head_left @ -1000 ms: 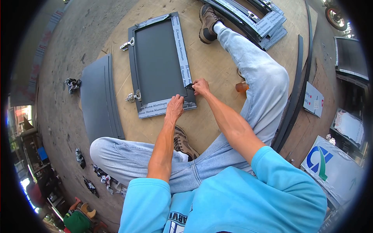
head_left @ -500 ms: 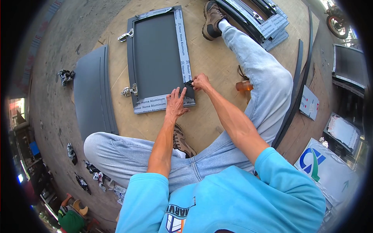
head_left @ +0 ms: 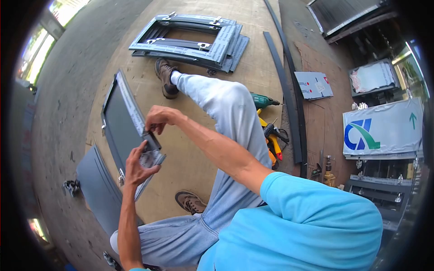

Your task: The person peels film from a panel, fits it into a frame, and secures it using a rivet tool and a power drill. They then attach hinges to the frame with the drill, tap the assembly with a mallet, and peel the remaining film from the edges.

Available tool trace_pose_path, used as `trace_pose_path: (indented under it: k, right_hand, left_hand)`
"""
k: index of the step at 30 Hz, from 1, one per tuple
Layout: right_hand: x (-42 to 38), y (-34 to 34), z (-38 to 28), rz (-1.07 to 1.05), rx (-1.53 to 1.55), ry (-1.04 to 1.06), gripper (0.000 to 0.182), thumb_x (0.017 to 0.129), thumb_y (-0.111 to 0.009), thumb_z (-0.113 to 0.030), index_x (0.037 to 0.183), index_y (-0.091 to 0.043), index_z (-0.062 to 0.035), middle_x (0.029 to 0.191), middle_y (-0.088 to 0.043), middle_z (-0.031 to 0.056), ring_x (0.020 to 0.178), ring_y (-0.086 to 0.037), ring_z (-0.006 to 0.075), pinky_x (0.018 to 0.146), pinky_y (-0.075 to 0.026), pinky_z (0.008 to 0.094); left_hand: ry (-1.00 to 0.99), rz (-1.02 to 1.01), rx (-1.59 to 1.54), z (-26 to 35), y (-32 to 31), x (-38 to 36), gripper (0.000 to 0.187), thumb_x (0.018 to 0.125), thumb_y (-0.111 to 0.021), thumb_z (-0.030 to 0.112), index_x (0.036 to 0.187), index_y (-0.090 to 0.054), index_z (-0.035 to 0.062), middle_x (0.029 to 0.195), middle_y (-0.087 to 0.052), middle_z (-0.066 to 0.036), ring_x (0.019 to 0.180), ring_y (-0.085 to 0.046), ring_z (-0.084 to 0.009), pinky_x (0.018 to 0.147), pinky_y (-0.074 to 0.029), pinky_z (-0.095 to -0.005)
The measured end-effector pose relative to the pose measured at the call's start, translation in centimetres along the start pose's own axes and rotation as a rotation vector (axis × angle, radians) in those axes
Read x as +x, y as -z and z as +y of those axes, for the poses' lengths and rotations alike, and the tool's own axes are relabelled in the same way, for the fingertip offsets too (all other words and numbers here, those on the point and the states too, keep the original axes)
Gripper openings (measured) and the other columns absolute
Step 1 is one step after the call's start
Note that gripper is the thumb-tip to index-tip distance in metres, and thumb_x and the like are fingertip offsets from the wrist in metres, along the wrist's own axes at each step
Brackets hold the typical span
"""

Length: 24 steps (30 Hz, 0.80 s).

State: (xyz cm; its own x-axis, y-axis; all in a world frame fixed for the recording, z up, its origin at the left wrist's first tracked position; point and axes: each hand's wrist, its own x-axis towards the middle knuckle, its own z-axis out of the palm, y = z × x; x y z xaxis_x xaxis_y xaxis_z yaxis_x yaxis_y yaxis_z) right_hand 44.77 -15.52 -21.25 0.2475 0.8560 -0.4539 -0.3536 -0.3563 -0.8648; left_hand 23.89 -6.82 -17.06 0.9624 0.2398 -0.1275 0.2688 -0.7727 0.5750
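A dark framed panel, its aluminium edges covered in printed film, is tilted with its near right corner raised off the board. My left hand grips that corner, thumb on one side and fingers on the other. Around the grip, printed film and a dark edge piece show. My right hand is closed in a pinch at the panel's right edge, just above the left fingers. Whatever is between its fingertips is small, dark and mostly hidden. Metal hinges sit along the panel's left side.
Stacked frames with hinges lie beyond my foot. Dark flat sheets rest at the left. Right of my knee are a green drill and yellow-handled tools. Long dark strips run along the board's right edge.
The panel has gone from lying flat to tilted, with its near corner raised. My left hand has moved from resting spread on it to gripping that corner. My view has swung right.
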Motion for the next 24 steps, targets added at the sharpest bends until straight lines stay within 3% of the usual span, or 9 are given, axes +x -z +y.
trace_pose_path:
  k: [3, 5, 7, 9, 11, 14, 16, 17, 24]
  right_hand:
    - [-3.0, -0.8, -8.7, 0.054, -0.321, 0.380, 0.039, 0.079, -0.066, -0.028, 0.104, -0.062, 0.0017, 0.082, -0.065, 0.0146, 0.068, -0.064, 0.0217, 0.062, -0.053, 0.0318]
    - [-6.8, 1.0, -13.7, 0.345, -0.688, 0.753, 0.049, 0.081, -0.064, -0.036, 0.113, -0.057, -0.0001, 0.089, -0.066, 0.0162, 0.077, -0.064, 0.0223, 0.069, -0.051, 0.0327]
    - [-11.4, 4.1, -15.9, 0.569, -0.546, 0.813, 0.040, 0.083, -0.063, -0.030, 0.109, -0.060, -0.0007, 0.087, -0.067, 0.0149, 0.075, -0.064, 0.0193, 0.068, -0.050, 0.0303]
    - [-13.1, 8.7, -13.6, 0.866, -0.425, 0.757, 0.031, 0.081, -0.062, -0.025, 0.103, -0.063, -0.0037, 0.080, -0.067, 0.0141, 0.070, -0.064, 0.0200, 0.065, -0.051, 0.0303]
    - [-12.6, 15.2, -5.8, 1.046, -0.474, 0.511, 0.026, 0.083, -0.061, -0.019, 0.103, -0.061, -0.0027, 0.066, -0.059, 0.0032, 0.057, -0.056, 0.0075, 0.050, -0.045, 0.0227]
    - [-14.0, 19.1, 10.9, 0.849, -0.777, -0.055, 0.042, 0.072, -0.064, -0.026, 0.110, -0.059, -0.0064, 0.081, -0.065, 0.0150, 0.079, -0.064, 0.0294, 0.072, -0.049, 0.0385]
    - [-15.6, 16.6, 20.4, 0.875, -0.903, -0.159, 0.050, 0.073, -0.063, -0.030, 0.115, -0.053, -0.0070, 0.085, -0.064, 0.0175, 0.085, -0.061, 0.0346, 0.076, -0.047, 0.0432]
    - [-16.7, 16.3, 25.9, 0.934, -0.794, -0.168, 0.042, 0.076, -0.062, -0.024, 0.112, -0.053, -0.0043, 0.090, -0.063, 0.0153, 0.086, -0.060, 0.0289, 0.077, -0.046, 0.0393]
    - [-19.3, 11.6, 28.8, 0.963, -0.450, -0.252, 0.037, 0.077, -0.060, -0.016, 0.111, -0.053, -0.0031, 0.090, -0.061, 0.0114, 0.085, -0.056, 0.0226, 0.075, -0.044, 0.0350]
  left_hand:
    - [0.064, 0.066, -0.279, 1.5, 10.1, 1.9, 0.088, 0.053, -0.067, 0.031, 0.134, -0.044, 0.0065, 0.104, -0.062, -0.012, 0.092, -0.060, -0.0211, 0.086, -0.045, -0.0363]
    - [0.049, 0.089, -0.353, 2.2, 16.9, 3.1, 0.085, 0.057, -0.060, 0.042, 0.130, -0.046, 0.0003, 0.097, -0.062, -0.011, 0.088, -0.060, -0.0192, 0.084, -0.044, -0.0341]
    - [0.030, 0.088, -0.451, -0.1, 22.4, 4.6, 0.067, 0.066, -0.055, 0.041, 0.118, -0.052, -0.0029, 0.102, -0.061, -0.011, 0.094, -0.056, -0.0178, 0.085, -0.041, -0.0295]
    - [0.028, 0.129, -0.514, -1.0, 26.0, 5.8, 0.061, 0.072, -0.054, 0.042, 0.117, -0.053, -0.0002, 0.105, -0.060, -0.009, 0.095, -0.055, -0.0173, 0.086, -0.040, -0.0283]
    - [0.057, 0.141, -0.550, -2.2, 29.3, 7.4, 0.056, 0.074, -0.054, 0.042, 0.113, -0.056, 0.0023, 0.105, -0.060, -0.007, 0.094, -0.055, -0.0166, 0.087, -0.040, -0.0277]
    - [0.037, 0.455, -0.491, -6.9, 32.4, 10.8, 0.046, 0.074, -0.059, 0.047, 0.099, -0.063, 0.0077, 0.100, -0.060, -0.006, 0.096, -0.053, -0.0150, 0.087, -0.039, -0.0279]
    - [0.074, 0.413, -0.568, -6.8, 34.7, 12.6, 0.044, 0.078, -0.059, 0.045, 0.098, -0.063, 0.0069, 0.097, -0.062, -0.005, 0.091, -0.056, -0.0119, 0.082, -0.043, -0.0259]
    - [0.099, 0.020, -0.733, -5.9, 36.2, 13.0, 0.044, 0.080, -0.056, 0.044, 0.100, -0.063, 0.0057, 0.092, -0.065, -0.005, 0.078, -0.060, -0.0104, 0.071, -0.048, -0.0236]
    - [-0.361, 0.757, 0.383, -7.7, 36.6, 20.3, 0.064, 0.077, -0.058, 0.060, 0.113, -0.060, 0.0078, 0.095, -0.067, -0.014, 0.079, -0.066, -0.0223, 0.074, -0.053, -0.0312]
